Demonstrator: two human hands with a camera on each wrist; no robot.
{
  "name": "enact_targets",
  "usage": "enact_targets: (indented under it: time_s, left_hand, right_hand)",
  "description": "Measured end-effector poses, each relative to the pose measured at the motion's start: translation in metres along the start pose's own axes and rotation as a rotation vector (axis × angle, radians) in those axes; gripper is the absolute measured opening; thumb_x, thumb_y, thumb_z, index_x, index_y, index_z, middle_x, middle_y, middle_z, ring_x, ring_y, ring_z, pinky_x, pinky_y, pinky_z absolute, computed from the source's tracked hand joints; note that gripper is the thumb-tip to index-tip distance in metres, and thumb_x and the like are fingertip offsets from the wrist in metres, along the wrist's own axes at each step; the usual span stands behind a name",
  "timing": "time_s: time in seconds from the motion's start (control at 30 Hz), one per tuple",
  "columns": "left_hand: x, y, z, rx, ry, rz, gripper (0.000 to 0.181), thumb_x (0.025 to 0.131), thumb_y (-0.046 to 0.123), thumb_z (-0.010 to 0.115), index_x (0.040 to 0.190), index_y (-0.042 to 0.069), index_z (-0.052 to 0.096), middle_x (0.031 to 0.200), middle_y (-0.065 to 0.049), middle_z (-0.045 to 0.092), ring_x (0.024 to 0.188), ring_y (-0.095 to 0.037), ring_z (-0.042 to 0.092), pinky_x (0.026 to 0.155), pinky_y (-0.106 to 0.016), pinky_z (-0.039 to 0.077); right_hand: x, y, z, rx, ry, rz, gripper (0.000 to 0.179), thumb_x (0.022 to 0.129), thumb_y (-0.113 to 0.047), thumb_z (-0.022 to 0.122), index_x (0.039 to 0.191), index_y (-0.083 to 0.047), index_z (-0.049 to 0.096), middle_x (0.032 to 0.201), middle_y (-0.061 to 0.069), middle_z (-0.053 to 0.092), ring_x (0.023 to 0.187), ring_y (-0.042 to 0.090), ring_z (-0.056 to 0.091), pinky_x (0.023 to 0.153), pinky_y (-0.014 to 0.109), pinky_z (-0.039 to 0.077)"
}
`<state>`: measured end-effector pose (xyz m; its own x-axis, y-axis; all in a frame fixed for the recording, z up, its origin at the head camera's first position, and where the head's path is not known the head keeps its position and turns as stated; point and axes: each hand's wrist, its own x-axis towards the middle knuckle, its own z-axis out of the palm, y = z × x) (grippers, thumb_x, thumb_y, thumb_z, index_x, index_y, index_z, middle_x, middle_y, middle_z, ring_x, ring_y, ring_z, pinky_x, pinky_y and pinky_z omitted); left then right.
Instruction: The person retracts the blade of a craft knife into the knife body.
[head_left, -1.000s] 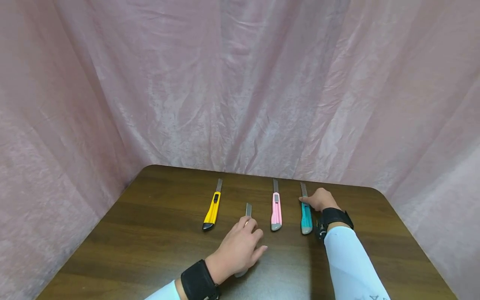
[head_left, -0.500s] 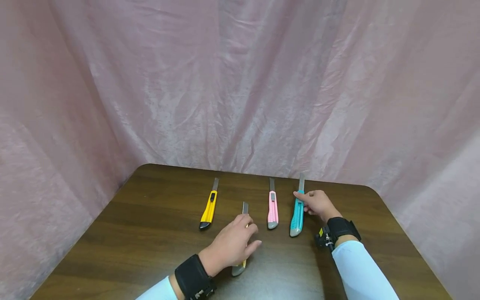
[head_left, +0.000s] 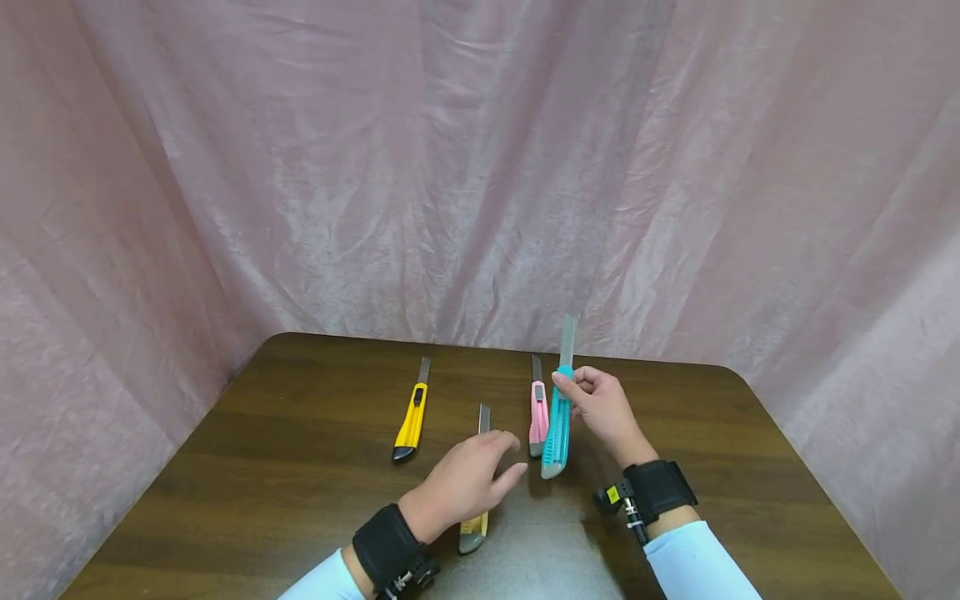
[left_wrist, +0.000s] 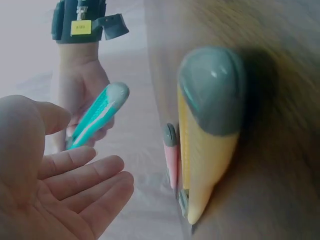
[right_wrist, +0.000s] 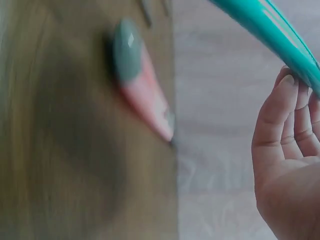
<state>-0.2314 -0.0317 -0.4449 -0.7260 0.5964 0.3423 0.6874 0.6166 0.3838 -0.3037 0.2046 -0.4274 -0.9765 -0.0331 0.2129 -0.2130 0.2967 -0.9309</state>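
Observation:
My right hand (head_left: 607, 412) pinches a teal utility knife (head_left: 557, 425) between thumb and fingers, its blade extended and pointing up and away. The knife is lifted off the table, as the right wrist view also shows. My left hand (head_left: 463, 479) hovers with fingers relaxed and spread, holding nothing. Beneath it lies a pale yellow utility knife (left_wrist: 212, 150) with a grey end cap, partly hidden by the hand in the head view. A pink utility knife (head_left: 537, 417) lies just left of the teal one, which partly overlaps it in the head view.
A bright yellow utility knife (head_left: 411, 421) with a black end lies to the left, its blade out. All rest on a brown wooden table (head_left: 262, 467) with rounded far corners. A pink curtain (head_left: 360, 208) hangs behind and at both sides.
The right hand has picked up the teal knife from the table and carried it left and up, toward the pink knife. The left hand has lifted a little off the pale yellow knife.

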Motion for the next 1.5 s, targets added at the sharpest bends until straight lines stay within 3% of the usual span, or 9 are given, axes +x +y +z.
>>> enact_targets:
  time_s: [0.1, 0.2, 0.33, 0.43, 0.57, 0.77, 0.93, 1.3, 1.5]
  left_hand:
    - [0.0, 0.0, 0.0, -0.074, -0.01, -0.032, 0.034, 0.096, 0.036, 0.056, 0.117, 0.01, 0.056, 0.108, 0.002, 0.06, 0.094, -0.008, 0.057, 0.078, -0.025, 0.051]
    - [0.0, 0.0, -0.001, -0.222, -0.038, -0.056, 0.034, 0.096, 0.035, 0.056, 0.12, 0.011, 0.054, 0.108, 0.005, 0.06, 0.094, -0.004, 0.057, 0.077, -0.023, 0.052]
    - [0.0, 0.003, -0.003, -0.412, -0.082, -0.062, 0.033, 0.094, 0.03, 0.06, 0.121, 0.013, 0.051, 0.099, 0.012, 0.061, 0.087, 0.002, 0.058, 0.072, -0.019, 0.052]
    - [-0.001, 0.006, -0.005, -0.482, -0.1, -0.071, 0.033, 0.092, 0.024, 0.063, 0.12, 0.013, 0.051, 0.09, 0.015, 0.061, 0.077, 0.003, 0.058, 0.065, -0.016, 0.052]
    - [-0.002, 0.008, -0.007, -0.653, -0.121, -0.094, 0.029, 0.09, 0.009, 0.064, 0.116, 0.01, 0.051, 0.086, 0.01, 0.063, 0.073, -0.005, 0.063, 0.063, -0.022, 0.055]
    - [-0.002, 0.008, -0.009, -0.944, -0.127, -0.14, 0.03, 0.089, -0.006, 0.061, 0.113, 0.006, 0.048, 0.09, -0.003, 0.064, 0.079, -0.022, 0.065, 0.066, -0.034, 0.057]
    - [-0.001, 0.008, -0.012, -0.975, -0.128, -0.144, 0.033, 0.089, -0.006, 0.061, 0.116, 0.008, 0.048, 0.092, -0.003, 0.063, 0.08, -0.023, 0.064, 0.066, -0.041, 0.057]
    - [-0.002, 0.01, -0.015, -0.961, -0.137, -0.108, 0.032, 0.089, -0.003, 0.061, 0.115, 0.009, 0.048, 0.092, -0.004, 0.063, 0.082, -0.031, 0.063, 0.066, -0.035, 0.057]
    - [-0.002, 0.009, -0.015, -0.963, -0.134, -0.109, 0.032, 0.089, -0.003, 0.062, 0.115, 0.009, 0.047, 0.093, -0.004, 0.063, 0.081, -0.029, 0.064, 0.066, -0.035, 0.057]
  right_hand:
    - [-0.007, -0.012, 0.01, 0.066, -0.008, -0.029, 0.038, 0.084, -0.042, 0.069, 0.088, -0.005, 0.062, 0.074, 0.013, 0.061, 0.065, 0.035, 0.056, 0.057, 0.042, 0.055]
    - [-0.014, -0.028, 0.016, 0.11, -0.019, -0.046, 0.034, 0.086, -0.038, 0.069, 0.089, -0.004, 0.063, 0.077, 0.012, 0.062, 0.064, 0.026, 0.058, 0.06, 0.044, 0.056]
    - [-0.025, -0.055, 0.022, 0.137, -0.041, -0.084, 0.027, 0.089, -0.029, 0.068, 0.09, -0.002, 0.063, 0.079, 0.013, 0.064, 0.066, 0.026, 0.061, 0.062, 0.05, 0.055]
    - [-0.033, -0.069, 0.025, 0.127, -0.034, -0.106, 0.024, 0.09, -0.026, 0.067, 0.089, -0.002, 0.063, 0.078, 0.012, 0.064, 0.066, 0.026, 0.061, 0.06, 0.049, 0.055]
    - [-0.037, -0.07, 0.029, 0.101, -0.004, -0.128, 0.025, 0.09, -0.027, 0.067, 0.087, -0.003, 0.063, 0.073, 0.01, 0.063, 0.063, 0.023, 0.059, 0.056, 0.041, 0.056]
    - [-0.034, -0.062, 0.033, 0.137, 0.028, -0.177, 0.03, 0.087, -0.034, 0.069, 0.085, -0.005, 0.064, 0.071, 0.011, 0.063, 0.061, 0.026, 0.059, 0.052, 0.043, 0.056]
    - [-0.036, -0.067, 0.032, 0.138, 0.032, -0.19, 0.029, 0.086, -0.033, 0.07, 0.085, -0.005, 0.065, 0.071, 0.01, 0.064, 0.059, 0.027, 0.06, 0.053, 0.041, 0.057]
    - [-0.051, -0.098, 0.028, 0.102, -0.026, -0.273, 0.015, 0.092, -0.012, 0.064, 0.088, 0.003, 0.068, 0.073, 0.013, 0.064, 0.063, 0.029, 0.061, 0.057, 0.034, 0.057]
    - [-0.053, -0.103, 0.029, 0.073, -0.013, -0.265, 0.013, 0.091, -0.01, 0.064, 0.089, 0.002, 0.068, 0.074, 0.012, 0.064, 0.066, 0.029, 0.06, 0.058, 0.031, 0.057]
